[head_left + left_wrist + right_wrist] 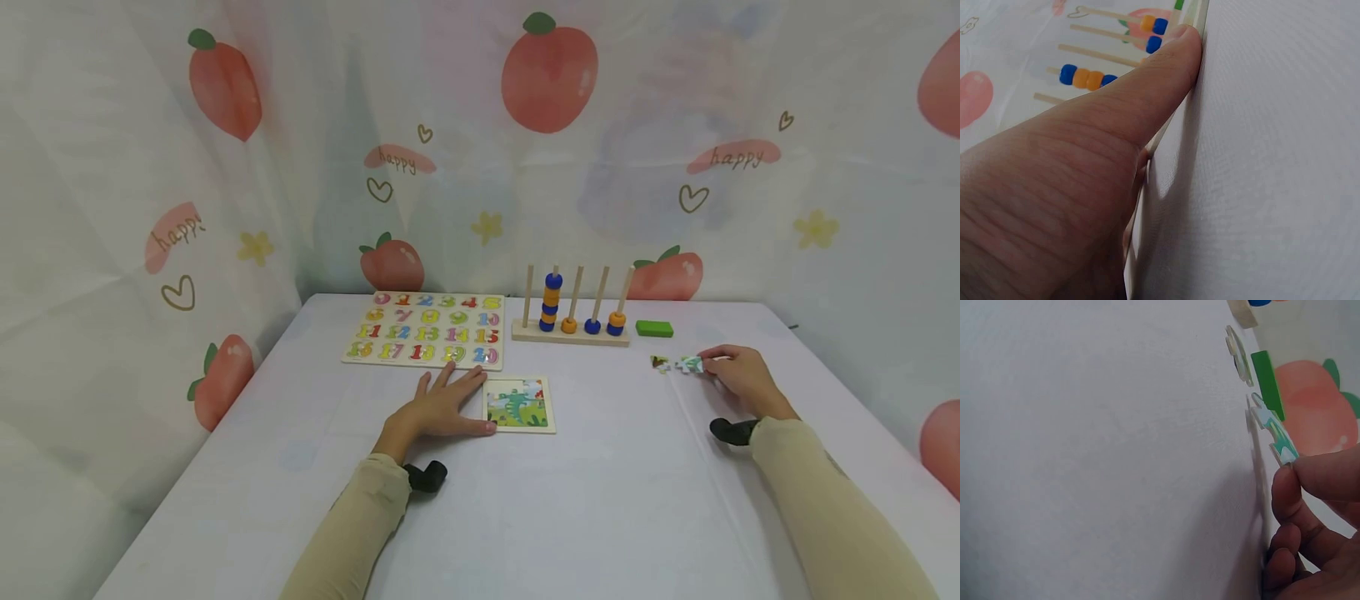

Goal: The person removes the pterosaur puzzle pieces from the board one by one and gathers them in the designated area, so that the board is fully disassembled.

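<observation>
A small wooden jigsaw puzzle [517,404] with a green dinosaur picture lies flat in its pale frame at the middle of the table. My left hand [438,408] rests at its left side, fingers spread, the thumb at the near left corner and a fingertip by the far left corner. Over at the right, my right hand [742,379] pinches a jigsaw piece [1282,447] by its edge, between thumb and finger. This piece is white and teal and tilts up slightly. Beside it lies another loose jigsaw piece [660,363], with brown and green on it.
Behind the puzzle lies a wooden number board [427,329] with colourful numerals. To its right stands a wooden peg stand [570,337] with blue and orange beads on upright rods. A green block [654,328] lies right of that. A patterned cloth [465,167] hangs behind the table.
</observation>
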Motion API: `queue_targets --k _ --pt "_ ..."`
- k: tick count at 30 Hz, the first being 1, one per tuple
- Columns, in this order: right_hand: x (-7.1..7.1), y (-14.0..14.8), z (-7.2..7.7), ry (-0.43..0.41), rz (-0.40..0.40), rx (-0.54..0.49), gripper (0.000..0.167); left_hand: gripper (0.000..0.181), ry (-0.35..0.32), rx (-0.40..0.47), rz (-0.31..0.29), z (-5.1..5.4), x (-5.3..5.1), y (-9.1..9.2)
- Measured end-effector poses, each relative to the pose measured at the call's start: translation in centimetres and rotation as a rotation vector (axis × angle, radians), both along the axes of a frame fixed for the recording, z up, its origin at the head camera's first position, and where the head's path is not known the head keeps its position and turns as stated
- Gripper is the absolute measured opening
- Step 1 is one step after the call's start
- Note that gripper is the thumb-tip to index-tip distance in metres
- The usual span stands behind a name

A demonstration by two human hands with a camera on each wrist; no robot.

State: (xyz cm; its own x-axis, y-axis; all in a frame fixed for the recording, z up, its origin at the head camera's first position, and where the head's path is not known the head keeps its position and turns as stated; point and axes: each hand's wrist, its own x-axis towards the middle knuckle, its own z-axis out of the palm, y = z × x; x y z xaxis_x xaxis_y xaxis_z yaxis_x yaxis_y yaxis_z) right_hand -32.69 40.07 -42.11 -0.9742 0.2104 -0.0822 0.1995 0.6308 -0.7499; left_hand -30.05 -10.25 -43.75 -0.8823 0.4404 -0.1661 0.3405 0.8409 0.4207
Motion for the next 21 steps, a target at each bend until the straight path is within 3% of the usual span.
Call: queue_targets --k 6,11,17,21 --pt "-0.58 -0.21 0.25 -0.011 -0.011 0.010 0.043 0.103 0.000 0.000 0.007 0.29 -0.13 0.03" --pt "-0.84 -0.13 0.08 0.009 -0.013 0.079 0.038 0.102 0.004 0.003 0.001 0.44 -0.12 0.08" --pt "-0.79 0.04 -0.30 0.079 -0.003 0.178 0.034 0.101 -0.003 0.012 0.008 0.56 0.20 0.14" --pt "-0.46 -0.31 -0.22 0.056 -0.034 0.173 0.036 0.100 0.002 0.010 0.004 0.58 0.31 0.13"
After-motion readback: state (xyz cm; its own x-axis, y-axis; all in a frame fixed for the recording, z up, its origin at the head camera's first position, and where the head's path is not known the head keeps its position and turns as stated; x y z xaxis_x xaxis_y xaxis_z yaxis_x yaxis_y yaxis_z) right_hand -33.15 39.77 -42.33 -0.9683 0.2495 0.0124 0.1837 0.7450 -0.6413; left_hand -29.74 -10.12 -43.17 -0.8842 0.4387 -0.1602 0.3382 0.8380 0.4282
